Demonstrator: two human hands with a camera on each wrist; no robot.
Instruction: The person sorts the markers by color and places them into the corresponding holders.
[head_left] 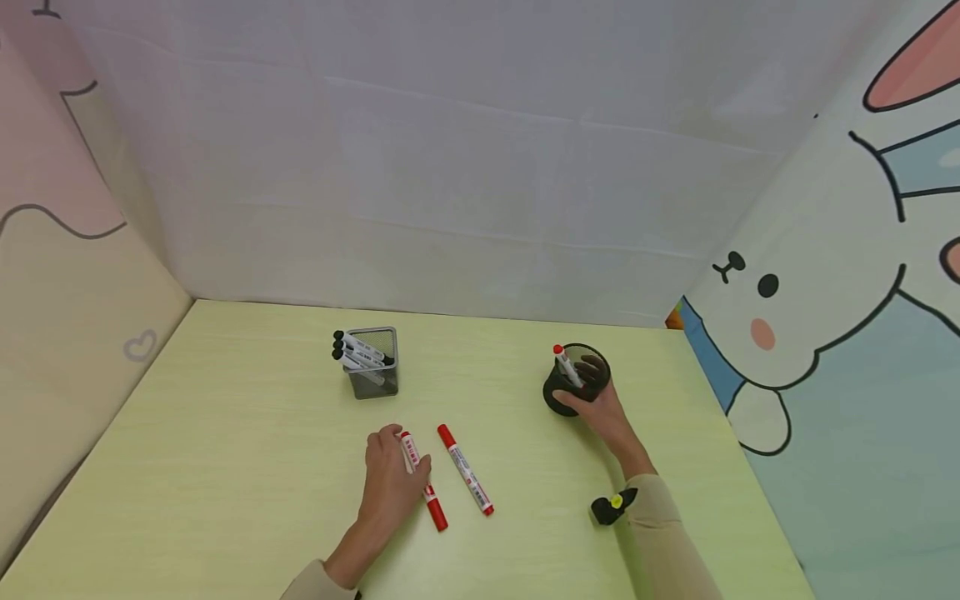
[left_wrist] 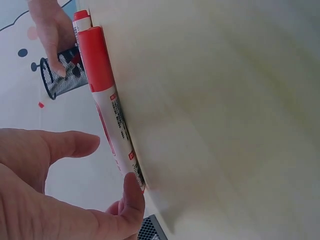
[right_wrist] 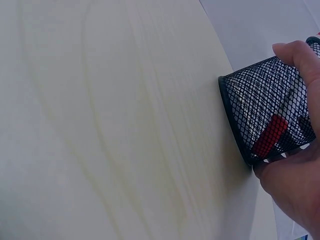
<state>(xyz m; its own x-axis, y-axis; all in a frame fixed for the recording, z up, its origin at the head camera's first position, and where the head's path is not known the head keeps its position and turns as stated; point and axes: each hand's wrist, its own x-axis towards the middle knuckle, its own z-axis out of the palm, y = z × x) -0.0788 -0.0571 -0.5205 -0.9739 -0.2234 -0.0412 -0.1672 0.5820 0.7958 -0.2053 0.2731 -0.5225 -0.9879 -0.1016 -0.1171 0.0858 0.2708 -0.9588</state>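
Note:
My left hand (head_left: 393,479) reaches over a red-capped white marker (head_left: 433,504) lying on the table. In the left wrist view its thumb (left_wrist: 80,144) is apart from the barrel, and a fingertip (left_wrist: 133,187) is right at the marker's far end. A second red marker (head_left: 468,473) lies just to the right, roughly parallel. My right hand (head_left: 600,417) grips a round black mesh pen holder (head_left: 557,398), thumb on the near side and fingers around the far side. One red marker (head_left: 567,367) leans inside it; its red lower end (right_wrist: 270,136) shows through the mesh.
A square grey mesh pen holder (head_left: 378,385) with several black-capped markers (head_left: 362,350) stands at the back left. A white sheet (head_left: 450,167) hangs behind the table (head_left: 262,467). Printed cartoon panels (head_left: 840,350) flank it. A black wrist device (head_left: 613,506) sits by the right sleeve.

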